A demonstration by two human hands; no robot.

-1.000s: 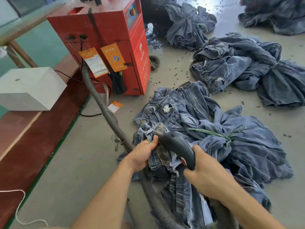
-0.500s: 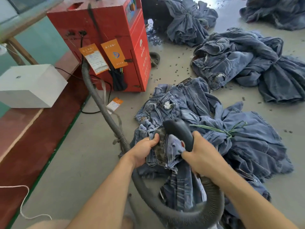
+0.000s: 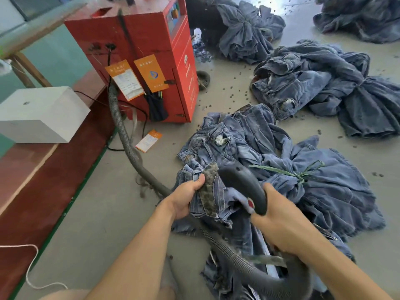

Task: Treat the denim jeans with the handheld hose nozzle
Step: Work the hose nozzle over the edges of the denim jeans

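A bundle of blue denim jeans (image 3: 270, 169), tied with green string, lies on the floor in front of me. My left hand (image 3: 186, 198) grips a folded-out part of one pair, its frayed grey inner fabric showing beside my thumb. My right hand (image 3: 281, 221) holds the black curved hose nozzle (image 3: 244, 185) by its handle, the tip pointing at the denim just right of my left hand. The grey ribbed hose (image 3: 129, 146) runs from the red machine (image 3: 138, 50), passes under my arms and loops back to the nozzle.
More tied denim bundles (image 3: 320, 87) lie on the concrete floor at the right and back. A white box (image 3: 41, 113) sits on a red-brown ledge at the left. Paper tags hang on the machine, one lies on the floor. A white cord trails at the lower left.
The nozzle has stayed against the denim while my right hand shifted slightly along it; the hose loop under my arms moved. My left hand keeps its grip on the jeans.
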